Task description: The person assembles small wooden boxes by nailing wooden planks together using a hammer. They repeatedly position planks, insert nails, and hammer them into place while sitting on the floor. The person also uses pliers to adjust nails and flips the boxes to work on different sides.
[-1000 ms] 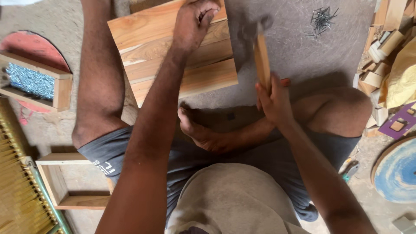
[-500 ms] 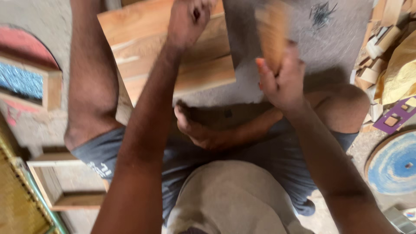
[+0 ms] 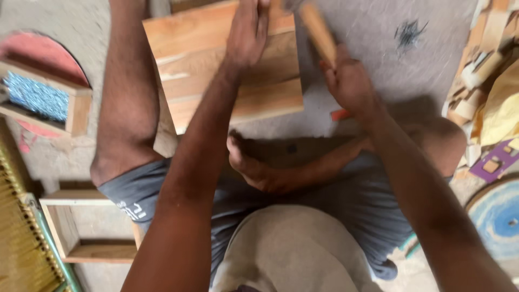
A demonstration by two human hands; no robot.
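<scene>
The wooden panel point(image 3: 216, 70) lies flat on the floor, far side, and is pressed down by the left hand point(image 3: 247, 32), fingers spread flat. The hammer handle point(image 3: 319, 32) is squeezed tight in the right hand point(image 3: 348, 81). Hits should be short & straight, w/ fingers kept away from the head.

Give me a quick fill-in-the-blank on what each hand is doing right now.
1. The right hand grips a wooden ____.
2. The left hand presses on the ____ panel.
3. The loose nails lie on the ____ side of the panel.
4. The open tray of nails sits on the person's ____ side.

Missing words: handle; wooden; right; left
</scene>
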